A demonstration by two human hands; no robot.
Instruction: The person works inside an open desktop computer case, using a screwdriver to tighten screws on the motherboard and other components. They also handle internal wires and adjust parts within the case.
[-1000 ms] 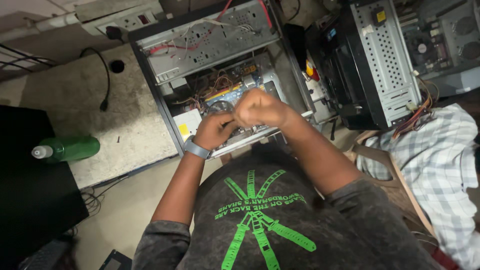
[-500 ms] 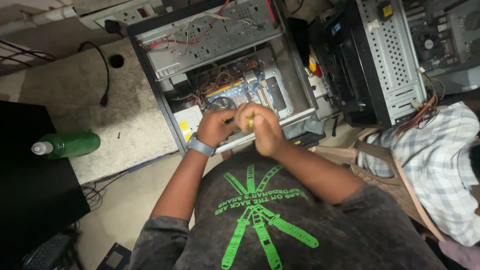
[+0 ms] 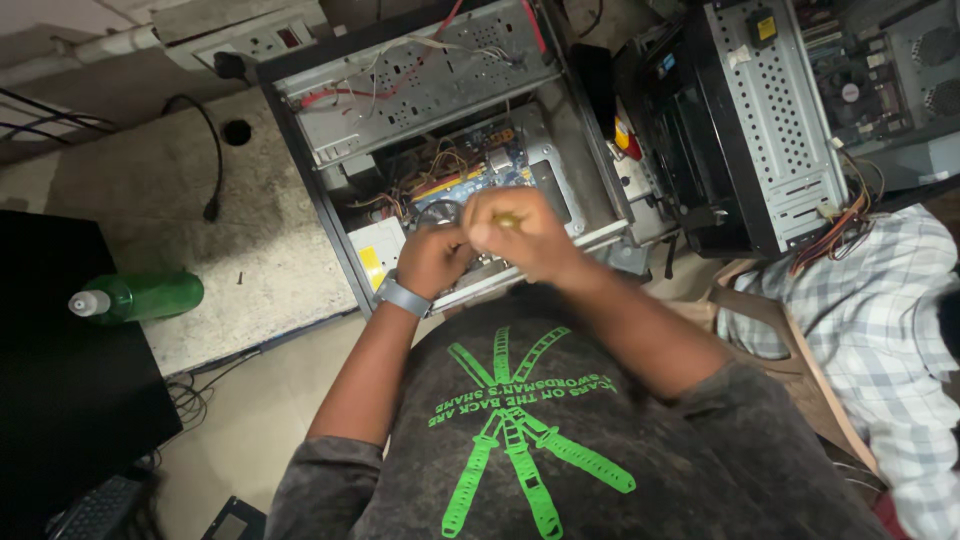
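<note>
Both hands are held together over the front edge of the open computer case (image 3: 330,190), which lies on its side on the stone tabletop (image 3: 250,270). The right hand (image 3: 520,235) is clenched on a small yellow-tipped tool (image 3: 507,220), likely a screwdriver handle; most of it is hidden in the fist. The left hand (image 3: 432,258) is curled shut right against it, wristband (image 3: 402,297) visible; whether anything is pinched in it cannot be told.

Risks, as judged from this frame:
- The motherboard (image 3: 480,165) sits directly below the hands. If the tool slips, a trace or component could be gouged.
- Loose wires (image 3: 440,165) are bundled just beside the hands and could be snagged or pulled off a header.
- A small screw, if freed, could be dropped into the case and lost under the board; a short is possible later.
- The sheet-metal edge (image 3: 530,265) of the case is touched by the wrists; a cut is possible.
- The green bottle (image 3: 140,297) lies on its side near the tabletop edge; leakage toward the cables is a concern if the cap is loose.
- Lighting is dim, so the fine work is poorly seen.
</note>
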